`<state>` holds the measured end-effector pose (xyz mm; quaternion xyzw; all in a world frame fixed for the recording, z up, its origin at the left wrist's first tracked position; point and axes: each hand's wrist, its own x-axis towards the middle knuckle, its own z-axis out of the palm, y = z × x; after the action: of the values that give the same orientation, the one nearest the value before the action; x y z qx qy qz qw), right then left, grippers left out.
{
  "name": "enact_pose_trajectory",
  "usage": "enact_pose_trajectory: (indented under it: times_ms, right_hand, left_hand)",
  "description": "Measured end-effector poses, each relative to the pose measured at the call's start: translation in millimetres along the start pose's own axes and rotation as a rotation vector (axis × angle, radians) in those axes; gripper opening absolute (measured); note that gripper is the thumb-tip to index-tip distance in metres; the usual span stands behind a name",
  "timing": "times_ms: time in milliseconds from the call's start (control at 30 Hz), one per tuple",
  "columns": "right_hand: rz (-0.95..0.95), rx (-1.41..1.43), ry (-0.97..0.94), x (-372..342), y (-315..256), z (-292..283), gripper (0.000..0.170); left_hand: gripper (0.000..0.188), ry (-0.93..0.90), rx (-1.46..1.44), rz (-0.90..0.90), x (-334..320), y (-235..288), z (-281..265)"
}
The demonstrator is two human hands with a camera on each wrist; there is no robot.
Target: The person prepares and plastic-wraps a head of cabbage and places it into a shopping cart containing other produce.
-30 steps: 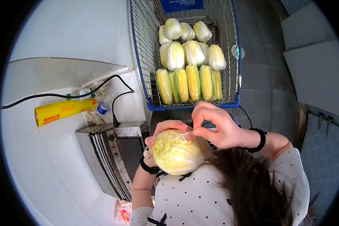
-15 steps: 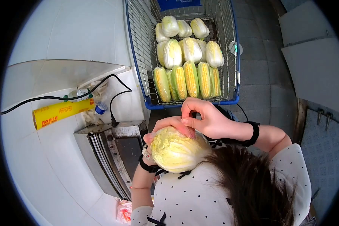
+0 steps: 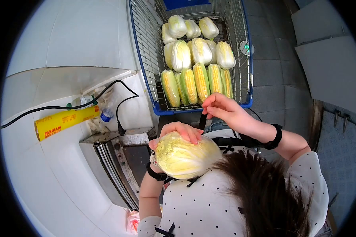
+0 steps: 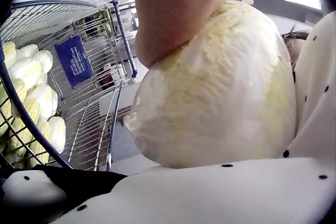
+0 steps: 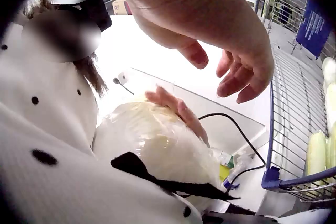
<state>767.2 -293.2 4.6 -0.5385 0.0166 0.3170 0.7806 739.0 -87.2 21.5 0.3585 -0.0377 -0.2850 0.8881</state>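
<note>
Compared with a moment ago, the right hand point(image 3: 231, 114) has lifted off the cabbage and moved away toward the cart, while the left fingers have spread across its upper side. The left hand point(image 3: 184, 131) grips a pale yellow-green cabbage point(image 3: 186, 156), with fingers curled over one end. The cabbage has the shine of clear film and lies on its side against a white shirt point(image 3: 209, 205) with black dots. The right hand hangs near the near edge of a blue-rimmed wire cart point(image 3: 159, 112), its fingers loosely bent, thumb apart, holding nothing visible. Inside the cart, corn point(image 3: 201, 82) lines the near edge, with more cabbages point(image 3: 181, 55) behind.

Only one hand and the shirt appear to steady the cabbage, so its round, slick surface could slide or roll free if the left fingers relax. A loose film end could spring up where no fingertip presses it; whether one exists is too small to tell. A black ribbon point(image 5: 173, 184) crosses close to the cabbage in the right wrist view and could snag in the film.
</note>
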Motion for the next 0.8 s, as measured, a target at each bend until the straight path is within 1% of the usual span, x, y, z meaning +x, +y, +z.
enact_pose_trajectory:
  times_ms: [33,133,233,267,333,367,400,467,533,633,667,733,800]
  right_hand:
    - [0.031,0.008,-0.008,-0.2,0.6,-1.7,0.012]
    - [0.033,-0.039,-0.052,-1.2,6.4,-1.2,0.012]
    - [0.006,-0.079,-0.129,-3.0,12.6,4.5,0.012]
    - [0.007,-0.148,-0.150,-3.7,12.3,7.1,0.023]
    - [0.061,-0.096,-0.262,-3.5,13.0,10.2,0.034]
    - [0.085,-0.070,-0.316,-2.8,13.4,10.9,0.040]
    - [0.157,-0.058,-0.465,1.2,17.1,7.5,0.057]
    - [0.142,-0.113,-0.634,0.6,16.9,6.6,0.070]
    - [0.128,-0.165,-0.807,0.6,13.4,9.0,0.086]
    - [0.154,-0.214,-0.886,2.7,5.6,14.9,0.090]
    - [0.145,-0.227,-0.856,2.9,8.6,14.7,0.090]
    - [0.127,-0.249,-0.798,3.8,19.0,15.6,0.089]
    - [0.141,-0.227,-0.757,3.8,20.0,16.9,0.087]
  left_hand:
    - [0.080,-0.083,0.007,0.035,2.8,-0.8,-5.9]
    - [0.078,-0.073,-0.014,0.056,2.7,-3.6,-11.6]
    - [0.075,-0.186,-0.056,0.126,5.8,-5.2,-15.4]
    - [0.077,-0.186,-0.078,0.126,5.8,-6.4,-16.5]
    - [0.080,-0.184,-0.119,0.130,4.6,-8.0,-17.8]
    - [0.081,-0.121,-0.138,0.133,1.7,-7.9,-16.4]
    - [0.084,-0.058,-0.157,0.135,-4.2,-8.2,-13.6]
    - [0.087,0.083,-0.140,0.094,-12.0,-5.7,-4.2]
    - [0.090,0.243,-0.064,0.005,-14.9,4.6,11.9]
    - [0.088,0.220,-0.057,0.063,-7.4,4.5,14.8]
    - [0.083,0.242,-0.091,-0.059,-18.1,8.1,8.2]
    - [0.081,-0.025,-0.199,0.035,-11.1,-4.0,-22.8]
    - [0.079,-0.093,-0.260,0.074,-11.0,-7.7,-30.0]
